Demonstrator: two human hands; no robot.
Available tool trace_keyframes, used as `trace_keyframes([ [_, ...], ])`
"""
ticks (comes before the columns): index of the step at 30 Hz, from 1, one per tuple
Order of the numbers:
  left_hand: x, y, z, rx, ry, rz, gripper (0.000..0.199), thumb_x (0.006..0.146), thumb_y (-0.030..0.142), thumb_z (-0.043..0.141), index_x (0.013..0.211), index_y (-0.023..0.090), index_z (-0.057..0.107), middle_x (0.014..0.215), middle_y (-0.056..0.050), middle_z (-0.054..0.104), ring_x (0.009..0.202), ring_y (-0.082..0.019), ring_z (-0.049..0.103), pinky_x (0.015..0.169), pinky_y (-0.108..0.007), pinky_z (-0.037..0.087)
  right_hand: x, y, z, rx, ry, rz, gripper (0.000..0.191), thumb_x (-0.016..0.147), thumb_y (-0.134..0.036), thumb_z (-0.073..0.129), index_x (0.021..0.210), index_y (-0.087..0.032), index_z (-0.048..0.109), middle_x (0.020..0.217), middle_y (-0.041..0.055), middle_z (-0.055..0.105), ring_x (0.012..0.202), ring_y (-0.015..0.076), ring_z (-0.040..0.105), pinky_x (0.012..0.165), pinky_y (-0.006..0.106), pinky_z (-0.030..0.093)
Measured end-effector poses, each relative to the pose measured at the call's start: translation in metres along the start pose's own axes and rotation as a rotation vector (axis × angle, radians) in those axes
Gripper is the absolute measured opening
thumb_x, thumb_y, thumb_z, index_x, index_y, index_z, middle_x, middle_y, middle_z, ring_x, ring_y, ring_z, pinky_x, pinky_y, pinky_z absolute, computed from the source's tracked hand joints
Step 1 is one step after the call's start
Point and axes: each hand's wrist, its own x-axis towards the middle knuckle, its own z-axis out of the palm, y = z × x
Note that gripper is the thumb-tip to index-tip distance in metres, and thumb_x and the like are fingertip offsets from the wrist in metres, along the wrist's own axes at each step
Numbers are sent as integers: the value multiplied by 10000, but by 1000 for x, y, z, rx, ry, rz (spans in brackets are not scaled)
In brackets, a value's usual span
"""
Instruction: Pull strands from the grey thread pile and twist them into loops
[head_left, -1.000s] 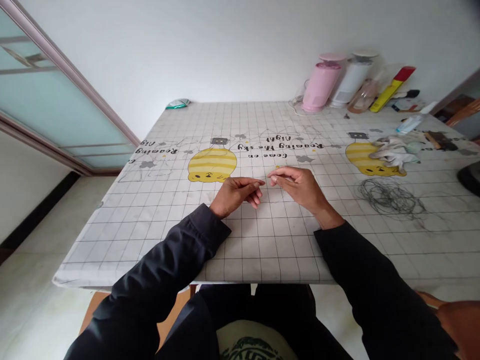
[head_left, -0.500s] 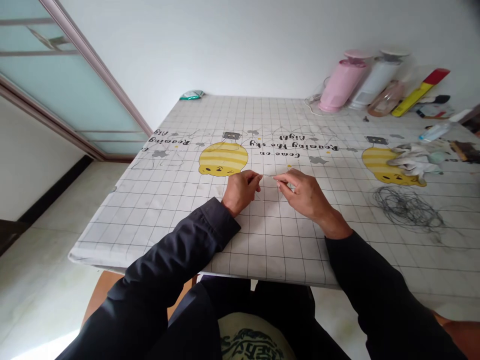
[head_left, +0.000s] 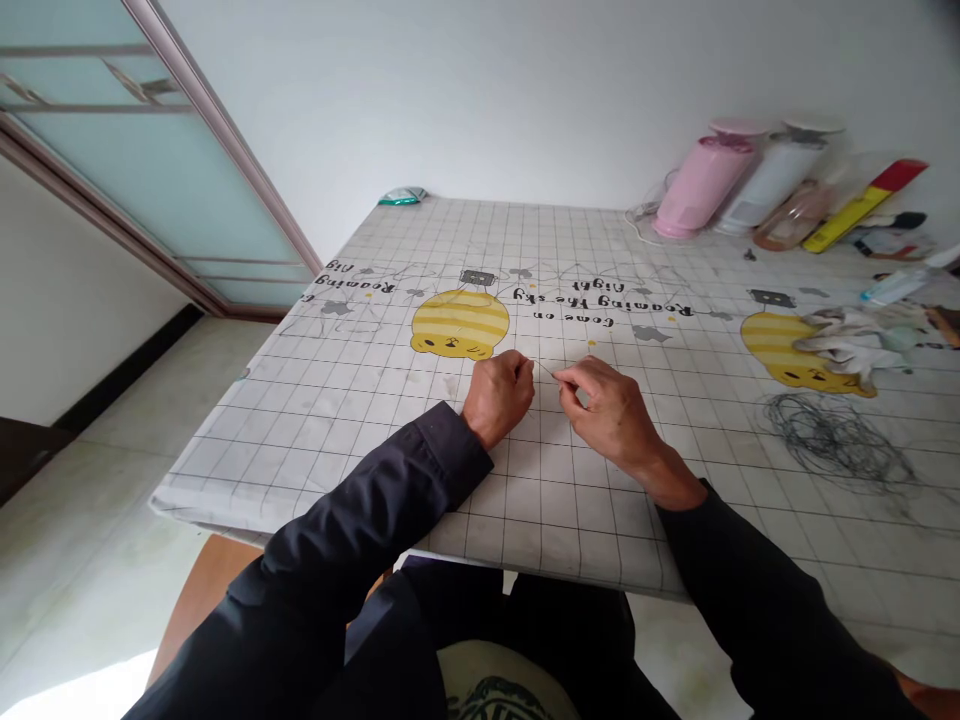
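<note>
Over the front middle of the table, my left hand (head_left: 498, 398) is closed in a pinch. My right hand (head_left: 613, 412), a little to its right, pinches with thumb and forefinger. A thin pale strand (head_left: 543, 368), like thread or fine wire, spans the small gap between my fingertips. It is too fine to tell its exact kind, and its ends are hidden in the fingers. To the right of my right hand lies a loose tangle of dark thin strands (head_left: 836, 440) on the checked tablecloth (head_left: 555, 500).
Crumpled whitish cloth (head_left: 844, 340) lies beyond the tangle. At the back right stand a pink cylinder (head_left: 705, 185), a white cylinder (head_left: 772, 180), a yellow-and-red box (head_left: 862, 208) and a clear bottle (head_left: 904, 282). A green packet (head_left: 403, 196) sits at the far left corner.
The view has shifted slightly, so the table appears further right and lower. My hands stay close together, both still pinching; the gap between them looks slightly smaller.
</note>
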Motion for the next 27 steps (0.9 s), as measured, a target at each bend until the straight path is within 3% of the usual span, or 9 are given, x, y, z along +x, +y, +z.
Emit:
trace_keyframes([
  [7,1,3,9,-130,18,-104,357,1030,257,645,681,221,581,632,-31,680,525,-143,556,554,-276,394,2,2,2,-38,-33,-42,279,985,-37,524,916,-243,699,849,66,723,815,239,669,697,385,524],
  [17,-1,13,13,-219,-16,-193,367,1056,226,622,692,194,587,645,-32,734,445,-118,629,517,-247,472,3,4,1,-6,-96,-58,307,1010,-42,523,886,-243,720,876,72,747,855,251,695,742,400,557],
  [20,1,11,14,-259,-15,-196,354,1066,251,641,720,187,605,672,-41,753,470,-119,653,516,-236,484,4,4,-1,0,-82,-26,265,1042,-94,550,967,-246,753,911,72,771,866,253,721,756,405,578],
  [23,1,10,13,-285,-7,-210,314,1070,273,647,769,187,622,717,-52,773,511,-131,684,514,-238,493,3,6,-10,41,2,62,159,1051,-207,662,1163,-248,767,991,69,809,901,259,770,805,421,625],
  [27,1,11,12,-308,25,-217,300,1083,291,630,801,192,620,774,-70,796,577,-157,737,529,-256,518,1,9,-20,89,37,114,344,998,-270,783,1336,-270,721,1146,78,821,1061,292,795,950,479,653],
])
